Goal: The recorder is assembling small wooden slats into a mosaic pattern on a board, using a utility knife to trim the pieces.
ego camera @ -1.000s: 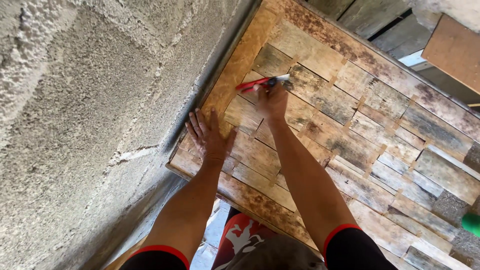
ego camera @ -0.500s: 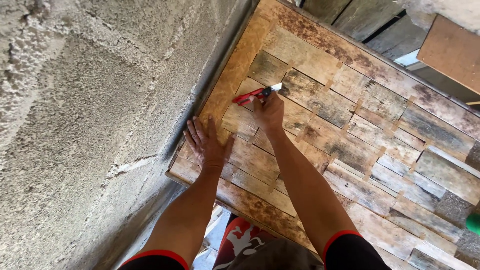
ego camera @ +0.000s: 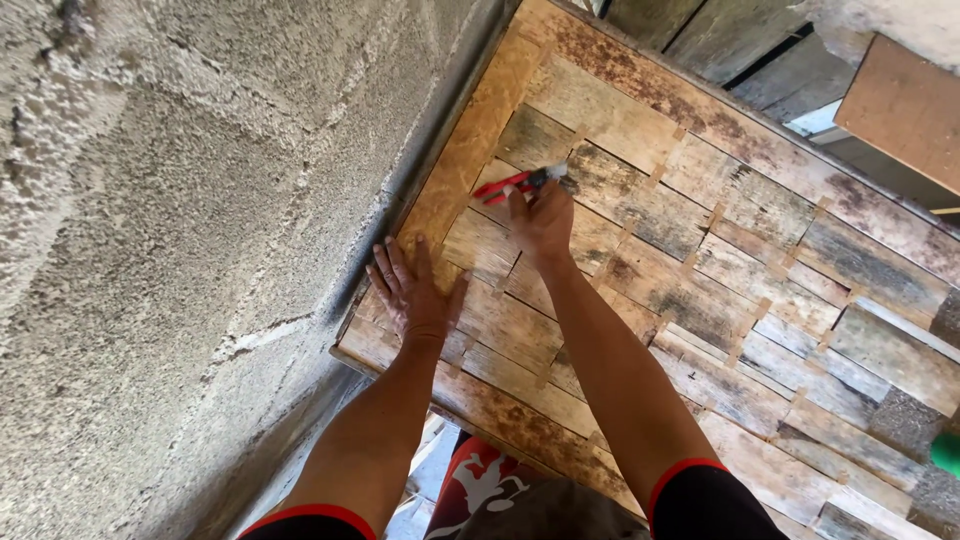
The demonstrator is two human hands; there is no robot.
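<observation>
Rough grey concrete wall (ego camera: 170, 230) fills the left half of the frame, its seams and pitted render running down to the lower left, while a wooden panel (ego camera: 700, 250) clad in weathered, staggered slats spreads across the centre and right, with an edge of the panel against the wall. Near the panel's lower-left corner, the person's left hand (ego camera: 415, 295) lies flat, palm down, its fingers spread apart on the slats and holding nothing. Just up and to the right, near the middle of the frame, the right hand (ego camera: 543, 220) has its fingers clamped around a tool with red handles (ego camera: 520, 183); the handles point toward the wall and the pale tip touches a slat at the upper centre of the panel. What kind of tool it is cannot be told. Both forearms rise from the bottom edge, wearing black sleeves with red trim (ego camera: 690, 490). A reddish-brown board (ego camera: 905, 110) sits in the upper right corner beyond the panel, and a small green object (ego camera: 945, 452) shows at the right edge, too cropped to identify.
</observation>
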